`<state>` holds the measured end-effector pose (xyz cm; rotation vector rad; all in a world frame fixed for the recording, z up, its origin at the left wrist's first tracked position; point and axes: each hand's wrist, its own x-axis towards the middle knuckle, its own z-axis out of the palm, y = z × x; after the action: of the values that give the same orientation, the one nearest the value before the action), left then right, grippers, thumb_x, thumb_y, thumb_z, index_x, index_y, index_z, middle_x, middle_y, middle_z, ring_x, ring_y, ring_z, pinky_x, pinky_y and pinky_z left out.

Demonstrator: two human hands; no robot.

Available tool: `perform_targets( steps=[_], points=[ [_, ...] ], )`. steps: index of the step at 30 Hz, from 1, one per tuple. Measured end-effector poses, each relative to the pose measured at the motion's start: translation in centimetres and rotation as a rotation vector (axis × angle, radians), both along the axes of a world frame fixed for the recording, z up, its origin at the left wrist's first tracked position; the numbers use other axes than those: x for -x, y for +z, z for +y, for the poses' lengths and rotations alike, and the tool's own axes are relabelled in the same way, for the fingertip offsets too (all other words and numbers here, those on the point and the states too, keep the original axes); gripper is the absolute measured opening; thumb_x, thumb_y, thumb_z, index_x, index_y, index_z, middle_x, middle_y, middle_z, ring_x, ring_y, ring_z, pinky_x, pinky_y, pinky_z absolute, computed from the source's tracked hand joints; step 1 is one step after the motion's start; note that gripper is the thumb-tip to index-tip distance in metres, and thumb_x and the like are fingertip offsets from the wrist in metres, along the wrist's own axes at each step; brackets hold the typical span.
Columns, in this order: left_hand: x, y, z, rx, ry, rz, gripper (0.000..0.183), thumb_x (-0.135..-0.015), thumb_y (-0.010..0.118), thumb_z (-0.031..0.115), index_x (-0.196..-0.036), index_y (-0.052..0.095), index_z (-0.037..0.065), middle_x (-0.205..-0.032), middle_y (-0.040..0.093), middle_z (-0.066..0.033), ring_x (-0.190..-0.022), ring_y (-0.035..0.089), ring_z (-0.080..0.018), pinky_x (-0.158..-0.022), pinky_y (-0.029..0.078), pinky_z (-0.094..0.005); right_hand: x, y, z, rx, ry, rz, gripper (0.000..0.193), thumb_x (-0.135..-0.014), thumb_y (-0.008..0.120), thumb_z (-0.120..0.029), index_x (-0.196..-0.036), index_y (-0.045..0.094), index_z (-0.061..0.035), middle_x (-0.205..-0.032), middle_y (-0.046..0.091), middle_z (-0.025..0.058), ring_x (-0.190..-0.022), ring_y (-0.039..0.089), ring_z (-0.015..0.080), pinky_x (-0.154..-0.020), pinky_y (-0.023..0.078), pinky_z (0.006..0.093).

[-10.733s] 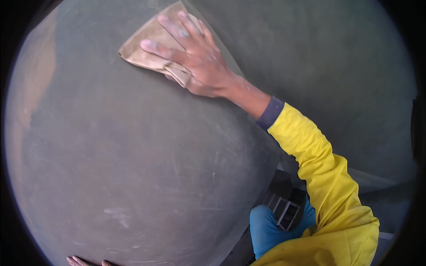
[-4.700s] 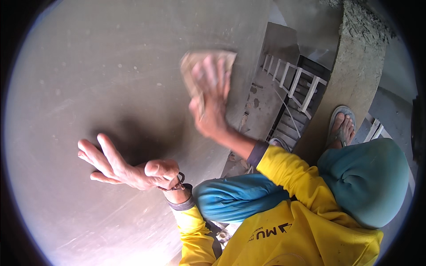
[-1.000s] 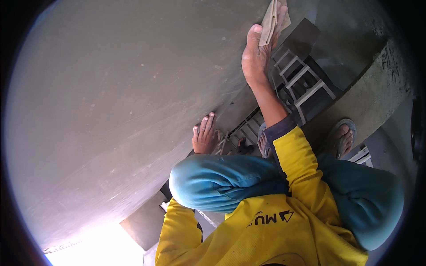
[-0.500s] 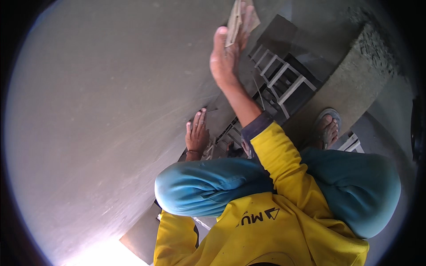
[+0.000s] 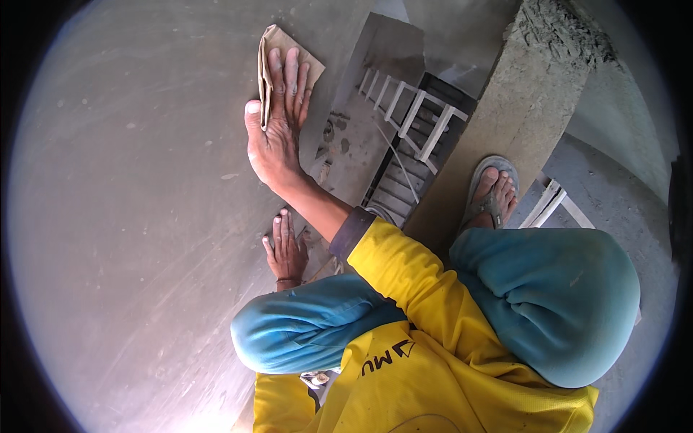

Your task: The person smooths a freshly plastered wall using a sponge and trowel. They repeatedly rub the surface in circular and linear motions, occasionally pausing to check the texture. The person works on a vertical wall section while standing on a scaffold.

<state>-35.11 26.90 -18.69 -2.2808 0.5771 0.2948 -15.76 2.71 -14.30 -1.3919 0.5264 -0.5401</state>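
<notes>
My right hand (image 5: 278, 144) presses a folded sheet of brown paper (image 5: 280, 37) against the smooth grey wall surface (image 5: 144, 166). Its fingers lie stretched over the sheet, while the thumb sits along the folded edge and keeps hold of it. The sheet's underside is hidden. Lower down and nearer my knee, my left hand (image 5: 288, 252) rests on the same surface with its fingers extended and nothing in it. Part of that forearm is hidden behind my leg.
My sandalled foot (image 5: 494, 189) stands on a narrow concrete ledge (image 5: 530, 94), rough at its far end. Beyond it, far below, are a pale ladder-like wooden frame (image 5: 411, 115) and steps (image 5: 397, 189). Another pale wooden piece (image 5: 546, 206) stands right of the foot.
My right hand has swept left and a little nearer across the wall with the folded paper. The whole view has shifted too. My left hand still lies on the wall.
</notes>
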Motion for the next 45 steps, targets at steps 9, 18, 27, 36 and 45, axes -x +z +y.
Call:
perform_targets(
  steps=[9, 18, 27, 36, 45],
  points=[
    [0.3, -1.2, 0.6, 0.018, 0.081, 0.019, 0.082, -0.091, 0.062, 0.044, -0.161, 0.028, 0.020, -0.167, 0.025, 0.0091, -0.152, 0.023, -0.0084, -0.122, 0.003, -0.0504, -0.2, -0.3, 0.3, 0.007, -0.026, -0.039, 0.064, -0.105, 0.041, -0.030, -0.162, 0.018, -0.0125, -0.168, 0.007, 0.0191, -0.154, 0.000, 0.0459, -0.120, 0.001, 0.0647],
    [0.6, -1.4, -0.8, 0.193, 0.110, -0.098, 0.076, -0.092, 0.058, 0.041, -0.160, 0.031, 0.020, -0.167, 0.026, 0.0087, -0.153, 0.023, -0.0106, -0.123, 0.002, -0.0536, -0.1, -0.2, 0.1, 0.003, -0.012, -0.019, 0.064, -0.105, 0.041, -0.030, -0.162, 0.018, -0.0127, -0.168, 0.007, 0.0189, -0.154, 0.000, 0.0457, -0.121, 0.001, 0.0639],
    [1.3, -0.9, -1.6, 0.262, 0.164, 0.029, 0.081, -0.089, 0.058, 0.044, -0.160, 0.030, 0.015, -0.168, 0.024, 0.0002, -0.155, 0.019, -0.0190, -0.123, -0.003, -0.0569, -0.3, -0.2, 0.3, 0.028, -0.031, -0.033, 0.064, -0.105, 0.042, -0.028, -0.162, 0.018, -0.0124, -0.168, 0.007, 0.0192, -0.154, 0.001, 0.0459, -0.121, 0.003, 0.0642],
    [2.4, -0.3, 0.1, 0.254, 0.202, -0.293, 0.089, -0.086, 0.064, 0.050, -0.159, 0.032, 0.012, -0.167, 0.023, -0.0108, -0.156, 0.013, -0.0280, -0.124, 0.000, -0.0553, -0.2, -0.6, 0.3, 0.058, -0.021, -0.019, 0.067, -0.107, 0.031, -0.047, -0.163, 0.014, -0.0144, -0.169, 0.005, 0.0191, -0.154, 0.001, 0.0461, -0.121, 0.002, 0.0657],
    [3.9, 1.7, -2.8, 0.673, 0.372, -0.386, 0.061, -0.079, 0.079, 0.019, -0.135, 0.056, 0.011, -0.121, 0.058, -0.0118, -0.115, 0.055, -0.0298, -0.097, 0.042, -0.0472, -0.2, -0.3, 0.0, 0.014, -0.013, -0.067, 0.078, -0.104, 0.023, -0.063, -0.163, 0.013, -0.0133, -0.168, 0.004, 0.0207, -0.153, 0.002, 0.0473, -0.120, 0.004, 0.0660]
  ],
)
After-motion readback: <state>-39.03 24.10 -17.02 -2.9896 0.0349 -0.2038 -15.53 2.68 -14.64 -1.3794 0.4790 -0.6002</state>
